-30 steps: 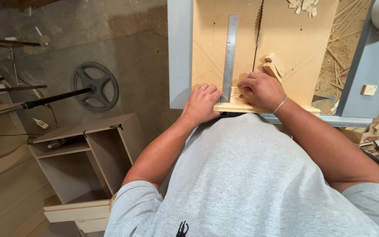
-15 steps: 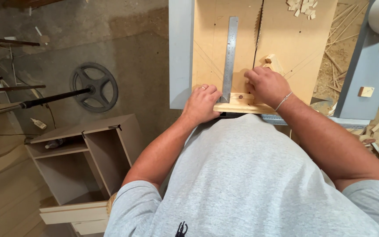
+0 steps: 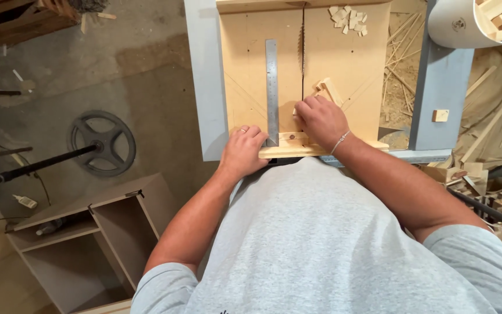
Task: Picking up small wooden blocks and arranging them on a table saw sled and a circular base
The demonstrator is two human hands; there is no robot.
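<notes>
- A grey saw table (image 3: 204, 87) fills the far middle of the view, and a tan crosscut sled (image 3: 350, 64) lies flat on it.
- An open wooden cabinet carcass (image 3: 82, 238) sits on the floor at the near left.
- A white bucket (image 3: 451, 26) of wood offcuts stands at the far right.
- A dark spoked handwheel (image 3: 103, 142) lies on the floor to the left.
- A steel ruler (image 3: 272, 87) lies along the sled, just left of the saw slot (image 3: 303, 52).
- The left hand (image 3: 244, 152) rests with fingers curled over the sled's near fence (image 3: 297, 150), touching the ruler's near end.
- The right hand (image 3: 321, 119) presses down with its fingers together on a small wooden block (image 3: 329, 90), just right of the slot.
- A heap of tiny wood chips (image 3: 350, 20) lies at the sled's far end.
</notes>
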